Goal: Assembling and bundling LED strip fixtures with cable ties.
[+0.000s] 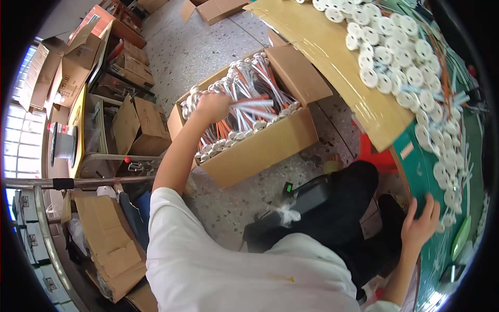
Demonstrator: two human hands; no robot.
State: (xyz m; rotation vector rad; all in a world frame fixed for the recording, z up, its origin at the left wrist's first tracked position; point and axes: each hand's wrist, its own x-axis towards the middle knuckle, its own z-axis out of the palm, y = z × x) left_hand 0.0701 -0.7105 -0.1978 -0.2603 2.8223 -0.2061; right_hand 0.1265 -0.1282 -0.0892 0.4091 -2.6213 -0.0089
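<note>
Room: a workshop with a speckled stone floor [208,47], seen from above; flattened and folded cardboard boxes [112,249] are stacked along the left side, and a metal rail [78,182] runs across the lower left.
Bench: a green worktable [431,171] curves down the right edge, with a sheet of brown cardboard [332,57] laid over its upper part.
On the bench: a heap of white round discs [395,57] with thin leads, spread from the top right down along the table's edge.
Carton: an open cardboard box [260,145] stands on the floor to the left of the bench, flaps up, filled with bundles of white-ended parts on orange and white wires [254,99].
Left hand: the left hand [212,106] reaches out over the carton and is closed around a bunch of those wired parts near the box's left end; the arm comes from a white sleeve [208,260].
Right hand: the right hand [422,223] lies on the green table's edge with fingers spread, gripping nothing, next to the lowest of the white discs.
Between: a dark seat or bag [322,208] with a scrap of clear plastic sits on the floor between carton and bench.
</note>
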